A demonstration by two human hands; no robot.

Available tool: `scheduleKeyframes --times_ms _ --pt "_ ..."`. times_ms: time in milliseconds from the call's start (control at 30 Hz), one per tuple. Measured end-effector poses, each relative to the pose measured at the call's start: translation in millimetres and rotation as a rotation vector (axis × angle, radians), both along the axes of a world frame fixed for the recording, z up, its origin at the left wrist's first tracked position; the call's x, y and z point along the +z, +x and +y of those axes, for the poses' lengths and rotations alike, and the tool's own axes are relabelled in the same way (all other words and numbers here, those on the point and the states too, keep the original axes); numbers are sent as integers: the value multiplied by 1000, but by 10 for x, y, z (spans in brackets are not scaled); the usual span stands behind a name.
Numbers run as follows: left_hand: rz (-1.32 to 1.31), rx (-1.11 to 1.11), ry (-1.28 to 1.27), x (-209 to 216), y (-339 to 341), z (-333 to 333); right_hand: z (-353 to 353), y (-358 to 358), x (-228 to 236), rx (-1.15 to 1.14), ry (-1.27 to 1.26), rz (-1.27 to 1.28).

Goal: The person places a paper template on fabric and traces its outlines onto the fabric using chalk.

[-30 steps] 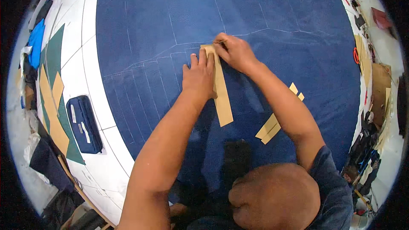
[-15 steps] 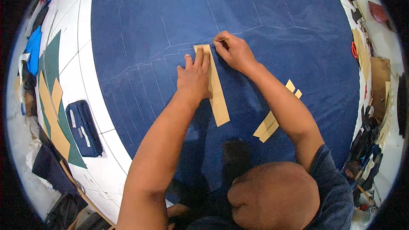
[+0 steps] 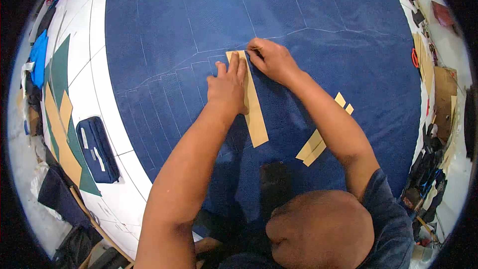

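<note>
A large dark blue cloth (image 3: 328,65) is spread out, marked with thin pale lines. My left hand (image 3: 227,87) lies flat with its fingers apart, pressing the upper part of a long tan card strip (image 3: 256,119) onto the cloth. Just right of the strip's top end, my right hand (image 3: 274,62) is closed in a pinch. Whatever sits between its fingertips is mostly hidden and too small to name. Below my right forearm, narrow tan card pieces (image 3: 313,148) lie on the cloth.
At the left, a folded dark blue bundle (image 3: 98,149) rests on the white tabletop (image 3: 89,87). Beyond it are tan pattern pieces (image 3: 69,162) on green material (image 3: 60,67). Orange-handled scissors (image 3: 415,58) and a jumble of dark items (image 3: 423,179) line the right edge.
My right hand has shifted slightly left and its fingers have turned, so the thin tan thing seen in them before is now mostly hidden. My left hand and the strip stay nearly still.
</note>
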State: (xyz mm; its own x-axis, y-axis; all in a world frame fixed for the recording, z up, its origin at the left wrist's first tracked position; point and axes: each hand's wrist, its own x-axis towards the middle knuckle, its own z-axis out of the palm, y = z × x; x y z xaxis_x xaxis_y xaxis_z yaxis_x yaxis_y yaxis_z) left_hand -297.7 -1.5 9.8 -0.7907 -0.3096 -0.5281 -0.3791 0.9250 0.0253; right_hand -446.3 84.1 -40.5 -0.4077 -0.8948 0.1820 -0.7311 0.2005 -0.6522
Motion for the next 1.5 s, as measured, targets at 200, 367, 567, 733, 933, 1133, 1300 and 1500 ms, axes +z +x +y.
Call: scheduleKeyframes --times_ms 200,367,567,733,933,1133,1300,1500 --pt "9 -3 -1 4 16 -13 80 39 -27 134 36 198" --pt "31 -25 -28 -40 54 -9 504 332 -4 295 104 187" --pt "23 -19 -1 1 12 -27 394 267 1 249 64 242" --pt "18 -4 -7 -23 5 -16 371 282 23 224 29 231" --pt "-1 12 -3 2 1 9 1072 739 128 375 188 136" --pt "-6 19 7 4 39 -43 1064 715 174 39 190 7" --pt "0 2 -4 12 45 -43 1170 922 -50 229 91 290" --pt "128 -33 12 -77 164 -91 1214 994 -113 186 92 355"
